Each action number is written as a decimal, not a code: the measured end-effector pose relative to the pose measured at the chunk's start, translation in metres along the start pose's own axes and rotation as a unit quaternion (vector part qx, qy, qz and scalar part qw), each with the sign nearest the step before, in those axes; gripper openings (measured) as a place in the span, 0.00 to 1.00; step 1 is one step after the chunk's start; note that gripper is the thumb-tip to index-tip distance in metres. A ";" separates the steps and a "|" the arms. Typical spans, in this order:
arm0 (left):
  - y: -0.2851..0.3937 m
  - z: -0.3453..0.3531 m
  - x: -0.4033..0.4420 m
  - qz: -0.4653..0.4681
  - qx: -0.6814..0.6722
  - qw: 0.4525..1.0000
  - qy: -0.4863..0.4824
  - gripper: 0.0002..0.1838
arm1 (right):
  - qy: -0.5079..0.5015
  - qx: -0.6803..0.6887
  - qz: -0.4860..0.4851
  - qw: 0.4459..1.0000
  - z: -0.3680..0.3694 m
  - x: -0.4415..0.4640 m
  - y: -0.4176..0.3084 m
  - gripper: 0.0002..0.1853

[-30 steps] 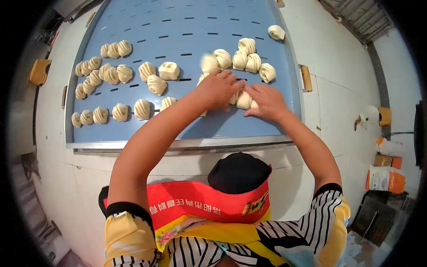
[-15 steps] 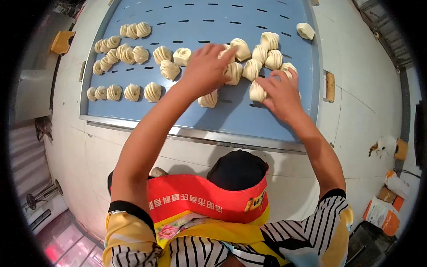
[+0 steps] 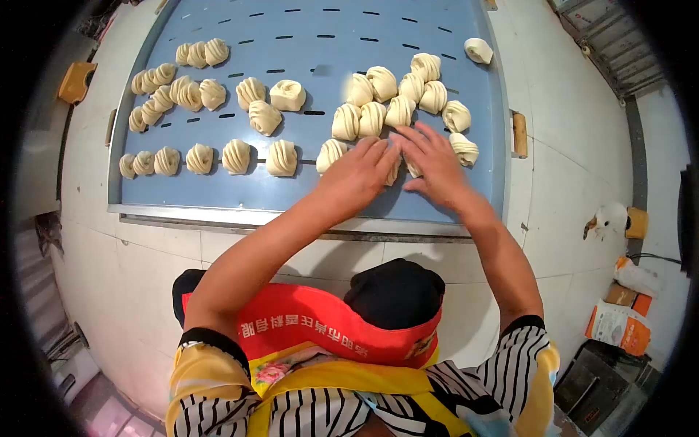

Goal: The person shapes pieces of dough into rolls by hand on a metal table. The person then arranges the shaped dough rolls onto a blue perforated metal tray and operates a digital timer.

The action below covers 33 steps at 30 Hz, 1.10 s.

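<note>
The pleated dough roll [image 3: 392, 175] in hand lies near the tray's near edge, right of centre, partly covered by the fingers. A second dough roll [image 3: 413, 170] shows in part beside the right palm.

Left grip [image 3: 360, 175]: fingers bent at the first roll. Right grip [image 3: 435, 166]: fingers spread over the second roll, tips close to the left fingertips. Closure of either grip cannot be told; the rolls are largely hidden, though both hands appear to make contact.

Current step, as judged: two-handed positioning of rolls on the tray surface. The next move calls for light, even finger pressure and clearance from the adjacent rolls, since the pleated dough looks soft.

Adjacent parts: one roll [image 3: 331, 155] sits just left of the left grip; another [image 3: 464, 148] sits right of the right grip, toward the right edge. A close cluster [image 3: 371, 119] lies beyond the fingers. A single roll [image 3: 478, 50] stands apart by the right edge. Further groups extend toward the left edge of the slotted blue tray [image 3: 211, 197]. A wooden handle [image 3: 518, 135] projects outside the right edge.
</note>
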State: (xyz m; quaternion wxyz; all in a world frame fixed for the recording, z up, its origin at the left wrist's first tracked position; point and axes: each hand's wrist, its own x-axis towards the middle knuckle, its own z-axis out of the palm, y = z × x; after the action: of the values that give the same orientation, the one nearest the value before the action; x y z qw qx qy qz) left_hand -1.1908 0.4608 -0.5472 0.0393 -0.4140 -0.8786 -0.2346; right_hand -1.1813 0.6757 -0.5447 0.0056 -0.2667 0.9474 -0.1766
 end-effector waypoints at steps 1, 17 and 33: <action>0.001 0.014 0.000 0.001 0.005 1.000 -0.001 0.34 | -0.032 0.024 0.004 0.999 -0.004 -0.002 0.002 0.38; 0.004 0.046 -0.001 -0.093 -0.075 0.993 -0.001 0.43 | 0.040 0.108 0.168 0.979 -0.005 -0.055 0.016 0.36; 0.066 0.065 0.062 -0.015 0.013 1.000 0.013 0.28 | -0.009 0.045 0.184 0.982 -0.043 -0.052 0.069 0.29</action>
State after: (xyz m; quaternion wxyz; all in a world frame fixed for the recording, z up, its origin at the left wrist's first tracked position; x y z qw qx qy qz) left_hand -1.1740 0.5700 -0.5638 0.0525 -0.3970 -0.8872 -0.2291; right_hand -1.1762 0.7709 -0.5320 0.0589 -0.0888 0.9714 -0.2120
